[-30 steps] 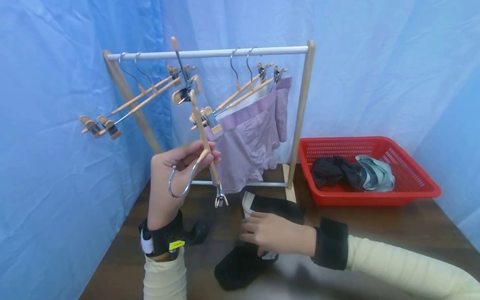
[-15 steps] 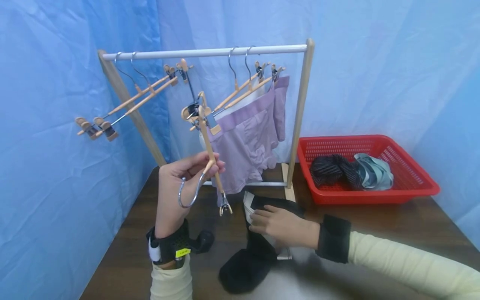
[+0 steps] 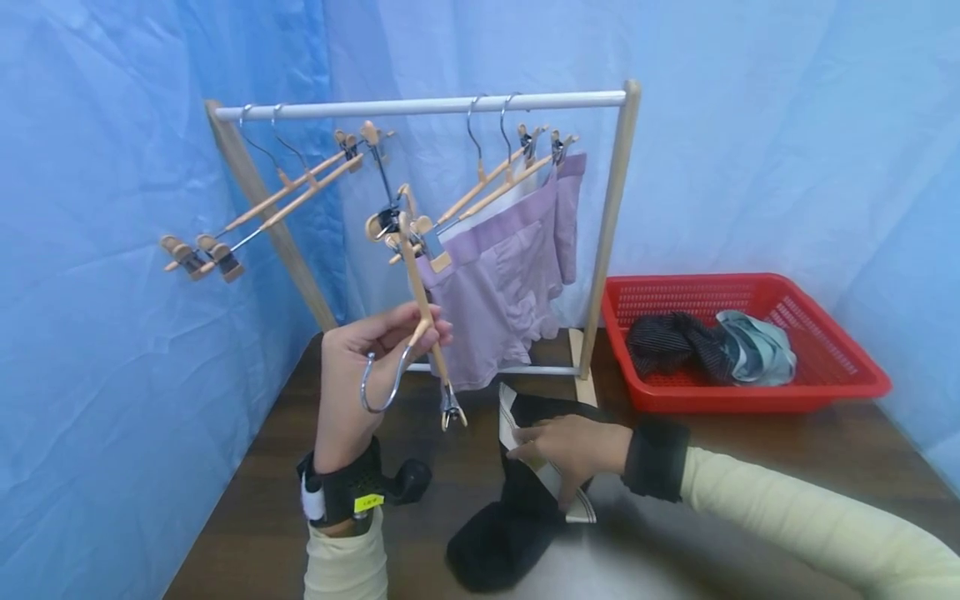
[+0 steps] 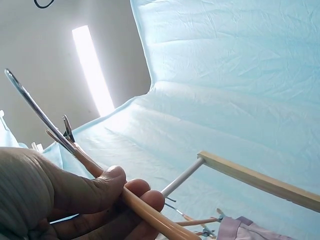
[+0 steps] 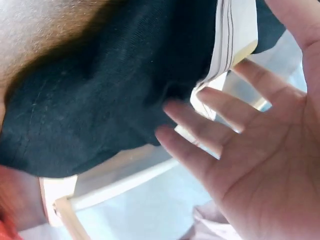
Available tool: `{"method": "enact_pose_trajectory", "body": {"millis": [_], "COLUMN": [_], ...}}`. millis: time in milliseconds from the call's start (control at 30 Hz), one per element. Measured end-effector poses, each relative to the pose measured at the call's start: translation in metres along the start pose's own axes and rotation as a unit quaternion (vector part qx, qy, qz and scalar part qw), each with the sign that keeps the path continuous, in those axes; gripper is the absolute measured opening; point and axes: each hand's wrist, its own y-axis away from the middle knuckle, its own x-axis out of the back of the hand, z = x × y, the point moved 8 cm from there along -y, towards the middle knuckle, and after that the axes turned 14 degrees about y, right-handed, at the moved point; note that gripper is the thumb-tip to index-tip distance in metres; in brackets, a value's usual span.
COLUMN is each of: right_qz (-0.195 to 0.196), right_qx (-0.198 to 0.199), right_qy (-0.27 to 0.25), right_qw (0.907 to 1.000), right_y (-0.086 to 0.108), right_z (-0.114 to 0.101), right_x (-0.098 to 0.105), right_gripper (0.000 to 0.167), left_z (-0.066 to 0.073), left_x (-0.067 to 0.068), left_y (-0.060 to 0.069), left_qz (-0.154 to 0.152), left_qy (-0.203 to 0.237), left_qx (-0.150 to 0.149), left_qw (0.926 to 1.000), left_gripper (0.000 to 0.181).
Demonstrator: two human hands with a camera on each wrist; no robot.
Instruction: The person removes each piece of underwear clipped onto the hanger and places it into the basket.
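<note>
My left hand point(image 3: 352, 375) grips a clip hanger point(image 3: 414, 279) by its middle, its metal hook point(image 3: 382, 400) pointing down toward me. In the left wrist view, thumb and fingers pinch the hanger's peach-coloured bar point(image 4: 157, 219). A black garment point(image 3: 495, 542) with a white waistband point(image 3: 551, 477) lies crumpled on the table. Over it is my right hand point(image 3: 577, 450), its fingers spread at the waistband. The right wrist view shows those fingers extended beside the white band point(image 5: 235, 35); firm contact is hard to judge.
Behind stands a rack with a white rail point(image 3: 435, 106). Lilac underpants point(image 3: 502, 292) hang clipped on its right side, and two bare clip hangers point(image 3: 300, 200) on its left. A red basket point(image 3: 750, 400) at right holds a dark striped cloth point(image 3: 660, 342) and a pale green cloth point(image 3: 763, 354).
My left hand has lowered the hanger slightly and moved right. My right hand has shifted right over the black garment, and more of the white waistband now shows.
</note>
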Motion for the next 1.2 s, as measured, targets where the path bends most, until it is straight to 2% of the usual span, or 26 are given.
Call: {"method": "enact_pose_trajectory", "body": {"millis": [133, 267, 433, 567, 667, 733, 967, 1200], "right_qz": [-0.020, -0.007, 0.015, 0.071, 0.129, 0.150, 0.161, 0.202], "right_qx": [0.005, 0.015, 0.014, 0.035, 0.061, 0.066, 0.060, 0.062], "right_qy": [-0.025, -0.026, -0.049, -0.007, 0.047, 0.064, 0.021, -0.014], "right_qw": [0.9995, 0.9995, 0.9986, 0.9969, 0.9887, 0.9843, 0.9849, 0.9772], "right_y": [-0.002, -0.002, 0.000, 0.004, 0.008, 0.010, 0.013, 0.033], "right_z": [-0.001, -0.004, -0.008, -0.016, -0.025, -0.026, -0.014, -0.005], "right_x": [-0.001, 0.002, 0.001, 0.002, 0.007, 0.008, 0.021, 0.066], "right_gripper": [0.090, 0.082, 0.062, 0.039, 0.023, 0.016, 0.021, 0.032], "left_z": [0.000, 0.000, 0.000, -0.001, -0.001, 0.000, 0.002, 0.002], "left_x": [0.001, 0.000, -0.001, 0.000, 0.000, 0.001, 0.002, 0.003], "left_y": [0.001, 0.001, 0.001, 0.001, 0.001, 0.001, 0.001, 0.002], "left_qz": [0.002, 0.001, 0.002, 0.003, 0.004, 0.005, 0.009, 0.009], "left_qy": [0.002, 0.002, -0.007, -0.008, -0.009, -0.008, -0.005, 0.004], "left_qx": [0.001, 0.004, 0.010, 0.014, 0.015, 0.013, 0.005, 0.007], "left_qw": [1.0000, 1.0000, 0.9999, 0.9999, 0.9998, 0.9999, 0.9999, 0.9999], "left_gripper": [0.026, 0.027, 0.026, 0.026, 0.027, 0.026, 0.024, 0.024]}}
